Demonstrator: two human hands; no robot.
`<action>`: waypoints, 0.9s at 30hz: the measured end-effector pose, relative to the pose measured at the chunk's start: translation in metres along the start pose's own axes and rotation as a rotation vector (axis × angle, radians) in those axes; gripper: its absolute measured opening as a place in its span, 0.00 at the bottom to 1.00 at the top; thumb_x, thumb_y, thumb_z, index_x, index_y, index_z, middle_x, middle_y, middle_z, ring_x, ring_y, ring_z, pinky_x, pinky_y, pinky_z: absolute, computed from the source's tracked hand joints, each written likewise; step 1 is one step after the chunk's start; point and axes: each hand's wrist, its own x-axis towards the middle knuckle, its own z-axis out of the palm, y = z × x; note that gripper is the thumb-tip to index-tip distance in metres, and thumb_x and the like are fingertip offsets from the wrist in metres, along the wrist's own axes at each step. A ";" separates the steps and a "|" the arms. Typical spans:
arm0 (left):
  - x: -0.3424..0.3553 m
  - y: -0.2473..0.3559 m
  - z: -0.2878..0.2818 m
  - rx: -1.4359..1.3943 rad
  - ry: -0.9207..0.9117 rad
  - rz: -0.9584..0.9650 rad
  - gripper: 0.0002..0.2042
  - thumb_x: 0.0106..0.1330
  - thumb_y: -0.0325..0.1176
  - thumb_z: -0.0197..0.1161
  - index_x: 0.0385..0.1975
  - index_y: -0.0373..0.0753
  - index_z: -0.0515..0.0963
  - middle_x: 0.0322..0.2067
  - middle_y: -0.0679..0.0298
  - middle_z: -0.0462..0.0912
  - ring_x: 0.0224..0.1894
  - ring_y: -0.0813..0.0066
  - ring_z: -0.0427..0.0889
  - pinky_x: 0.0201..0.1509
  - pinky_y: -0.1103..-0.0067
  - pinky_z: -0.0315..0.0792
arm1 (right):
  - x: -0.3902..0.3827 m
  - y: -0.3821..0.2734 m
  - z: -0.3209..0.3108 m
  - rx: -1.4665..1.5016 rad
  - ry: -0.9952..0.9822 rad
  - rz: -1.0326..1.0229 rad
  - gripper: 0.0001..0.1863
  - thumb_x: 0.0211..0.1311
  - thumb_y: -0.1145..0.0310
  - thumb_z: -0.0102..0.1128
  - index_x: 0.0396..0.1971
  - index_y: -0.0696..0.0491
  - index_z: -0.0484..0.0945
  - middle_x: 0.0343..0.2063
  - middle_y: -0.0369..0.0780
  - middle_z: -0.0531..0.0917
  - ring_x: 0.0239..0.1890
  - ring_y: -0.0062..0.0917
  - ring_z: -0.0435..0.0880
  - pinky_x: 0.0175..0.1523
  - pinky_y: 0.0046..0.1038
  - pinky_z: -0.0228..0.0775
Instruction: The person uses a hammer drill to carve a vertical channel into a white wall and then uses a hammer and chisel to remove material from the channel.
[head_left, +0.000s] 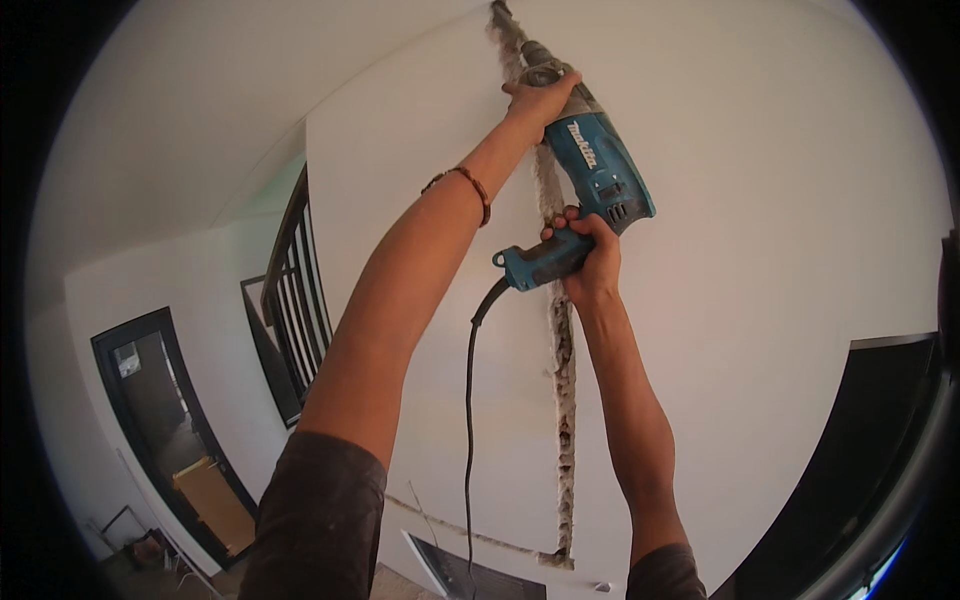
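- now our left hand (542, 104) is clasping the drill (602, 165)
- our right hand (599, 258) is gripping its handle (537, 266)
- the wall (760, 250) groove (564, 380) is looking largely cut; what's left, we aren't discerning

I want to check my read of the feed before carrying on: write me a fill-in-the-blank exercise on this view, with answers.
1. The right hand holds the drill ____ than the left hand does.
2. The bracelet is on the ____ arm.
3. The drill's front end points ____, not down.
4. In the picture, the groove lies to the ____ of the door.

Missing words: lower; left; up; right.
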 end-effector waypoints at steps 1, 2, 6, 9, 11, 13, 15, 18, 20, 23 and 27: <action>0.000 0.002 -0.002 0.010 -0.008 -0.007 0.67 0.51 0.56 0.71 0.66 0.22 0.21 0.59 0.31 0.62 0.54 0.48 0.77 0.53 0.62 0.78 | -0.001 0.002 -0.001 -0.002 -0.006 0.001 0.11 0.49 0.76 0.49 0.36 0.59 0.69 0.32 0.40 0.74 0.37 0.29 0.76 0.43 0.35 0.75; -0.005 0.006 -0.003 0.006 -0.019 -0.019 0.67 0.51 0.56 0.71 0.66 0.22 0.21 0.59 0.31 0.62 0.55 0.48 0.77 0.54 0.62 0.78 | -0.002 0.003 0.002 -0.019 0.002 -0.009 0.14 0.49 0.76 0.49 0.39 0.60 0.69 0.35 0.42 0.75 0.40 0.30 0.77 0.44 0.36 0.76; -0.034 0.017 -0.002 -0.002 -0.068 -0.039 0.66 0.51 0.56 0.70 0.65 0.21 0.21 0.58 0.31 0.62 0.55 0.49 0.77 0.55 0.64 0.77 | -0.015 -0.005 0.010 -0.059 0.012 -0.061 0.26 0.49 0.79 0.48 0.53 0.62 0.64 0.44 0.46 0.78 0.49 0.35 0.79 0.47 0.40 0.80; -0.027 0.017 -0.007 0.027 -0.057 -0.037 0.66 0.51 0.57 0.70 0.65 0.21 0.22 0.58 0.32 0.63 0.56 0.49 0.76 0.54 0.66 0.78 | -0.020 -0.012 0.013 -0.098 0.008 -0.074 0.31 0.47 0.80 0.48 0.58 0.62 0.62 0.46 0.48 0.78 0.51 0.37 0.79 0.49 0.41 0.81; -0.019 0.012 -0.011 0.058 -0.039 -0.037 0.67 0.50 0.58 0.70 0.65 0.21 0.21 0.59 0.32 0.62 0.56 0.49 0.76 0.55 0.67 0.77 | -0.018 -0.012 0.013 -0.117 0.009 -0.066 0.31 0.47 0.80 0.49 0.57 0.63 0.63 0.46 0.48 0.78 0.51 0.37 0.79 0.49 0.41 0.81; -0.014 0.007 -0.012 0.087 -0.033 -0.038 0.68 0.50 0.59 0.70 0.65 0.21 0.20 0.59 0.33 0.62 0.57 0.50 0.75 0.57 0.66 0.76 | -0.014 -0.010 0.010 -0.121 0.015 -0.056 0.29 0.47 0.79 0.49 0.55 0.63 0.64 0.45 0.48 0.78 0.51 0.37 0.79 0.47 0.40 0.81; -0.019 0.006 -0.006 0.023 -0.057 -0.032 0.69 0.49 0.60 0.70 0.65 0.22 0.19 0.60 0.34 0.61 0.59 0.49 0.73 0.60 0.64 0.73 | -0.010 -0.012 0.001 -0.115 -0.012 -0.059 0.27 0.47 0.79 0.48 0.53 0.63 0.66 0.44 0.48 0.78 0.50 0.37 0.79 0.44 0.38 0.80; -0.012 -0.001 -0.007 0.019 -0.027 -0.038 0.69 0.49 0.61 0.69 0.65 0.22 0.18 0.62 0.35 0.60 0.62 0.49 0.70 0.62 0.62 0.70 | -0.005 -0.014 -0.003 -0.101 -0.023 -0.050 0.25 0.47 0.80 0.47 0.51 0.63 0.67 0.42 0.46 0.77 0.47 0.36 0.79 0.40 0.36 0.78; -0.002 -0.006 -0.009 0.037 0.005 -0.031 0.69 0.50 0.62 0.69 0.65 0.22 0.18 0.63 0.35 0.59 0.63 0.49 0.69 0.63 0.61 0.69 | -0.002 -0.014 -0.004 -0.116 -0.022 -0.038 0.24 0.47 0.79 0.47 0.50 0.63 0.67 0.40 0.45 0.77 0.45 0.33 0.78 0.40 0.35 0.77; 0.004 -0.010 -0.009 0.017 0.030 0.011 0.69 0.50 0.62 0.69 0.65 0.22 0.18 0.64 0.35 0.56 0.64 0.49 0.68 0.63 0.59 0.69 | 0.004 -0.012 -0.010 -0.129 -0.047 -0.024 0.22 0.48 0.77 0.48 0.48 0.61 0.67 0.38 0.42 0.76 0.42 0.29 0.76 0.43 0.33 0.76; 0.001 -0.010 -0.007 -0.028 -0.013 0.028 0.69 0.50 0.62 0.69 0.65 0.21 0.19 0.66 0.35 0.54 0.66 0.49 0.65 0.63 0.59 0.69 | 0.011 -0.010 -0.020 -0.098 -0.088 -0.028 0.19 0.48 0.78 0.49 0.44 0.59 0.67 0.33 0.39 0.73 0.37 0.26 0.73 0.41 0.33 0.75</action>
